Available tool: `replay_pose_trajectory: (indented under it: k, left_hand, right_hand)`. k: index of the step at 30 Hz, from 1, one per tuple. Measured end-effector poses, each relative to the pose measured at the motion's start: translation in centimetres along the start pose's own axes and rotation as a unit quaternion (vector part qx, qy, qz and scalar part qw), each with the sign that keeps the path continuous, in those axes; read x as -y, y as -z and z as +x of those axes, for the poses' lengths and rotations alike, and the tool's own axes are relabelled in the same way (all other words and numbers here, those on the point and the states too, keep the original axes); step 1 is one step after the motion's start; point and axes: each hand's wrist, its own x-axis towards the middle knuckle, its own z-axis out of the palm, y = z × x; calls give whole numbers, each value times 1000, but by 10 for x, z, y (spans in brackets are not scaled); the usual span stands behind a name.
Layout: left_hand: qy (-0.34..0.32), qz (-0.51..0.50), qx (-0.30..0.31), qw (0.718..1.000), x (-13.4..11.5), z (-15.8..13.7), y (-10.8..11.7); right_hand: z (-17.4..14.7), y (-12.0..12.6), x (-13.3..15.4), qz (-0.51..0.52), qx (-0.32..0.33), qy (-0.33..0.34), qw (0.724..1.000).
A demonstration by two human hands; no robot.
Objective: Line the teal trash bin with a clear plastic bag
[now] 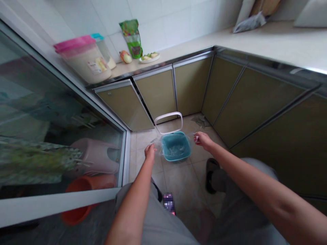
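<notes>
A clear plastic bag (158, 145) is stretched across the mouth of a teal trash bin (176, 157) on the floor. My left hand (150, 151) pinches the bag's edge just left of the bin. To the right, my right hand (203, 140) is closed on the opposite edge, a little away from the bin. The bin's white rim frame (168, 115) stands tilted up at its far side. How deep the bag hangs in the bin is hard to tell, as the film is see-through.
Closed cabinets (158, 90) line the far and right sides under a counter (184, 51). A pink-lidded container (89, 64), a green pouch (133, 39) and a plate (149, 60) stand there. A glass sliding door (126, 149) borders the left; an orange bucket (79, 200) is there.
</notes>
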Motion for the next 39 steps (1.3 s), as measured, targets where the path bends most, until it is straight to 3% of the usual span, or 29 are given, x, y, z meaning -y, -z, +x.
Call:
replay_pose_trajectory:
  k: [7, 17, 23, 29, 39]
  left_hand:
    - [-3, -110, 37, 993, -46, -42, 31]
    - [-73, -123, 87, 986, -132, -75, 70]
    - [-122, -130, 141, 974, -170, -114, 89]
    - [-168, -132, 222, 951, -184, -164, 111]
    - [-157, -117, 266, 944, -175, -208, 146]
  right_hand:
    - [-37, 6, 37, -12, 21, 37, 999]
    - [-84, 9, 95, -22, 2, 157, 987]
    - [-120, 20, 116, -18, 21, 229, 973]
    - [-167, 40, 117, -30, 35, 283, 958]
    - [-233, 66, 98, -61, 62, 283, 955]
